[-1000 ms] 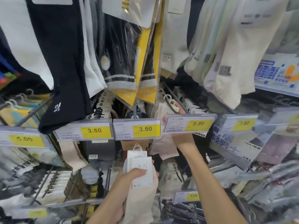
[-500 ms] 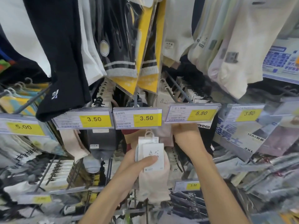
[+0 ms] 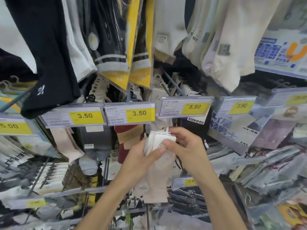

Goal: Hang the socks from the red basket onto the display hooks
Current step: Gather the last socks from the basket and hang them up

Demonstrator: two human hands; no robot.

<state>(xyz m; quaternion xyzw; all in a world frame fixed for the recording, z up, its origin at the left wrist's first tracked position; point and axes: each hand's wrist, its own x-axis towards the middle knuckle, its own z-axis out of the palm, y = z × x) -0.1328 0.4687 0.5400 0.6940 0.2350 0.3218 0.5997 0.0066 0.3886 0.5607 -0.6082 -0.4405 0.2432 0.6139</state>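
A pair of pale beige socks with a white card header hangs down between my hands, just below the 5.80 price tag. My left hand grips the header from the left, thumb across its front. My right hand pinches the header's top right corner. The display hook behind the 5.80 tag runs back into the rack with white socks on it. The red basket is out of view.
Rows of hooks carry black, white and cream socks above, with price tags reading 3.50 and 3.50 to the left. Dark red and grey socks hang left of my hands. Bagged garments fill the right side.
My right hand came down from behind the 5.80 tag and took hold of the sock header. My left hand raised the socks and moved them right, toward that tag.
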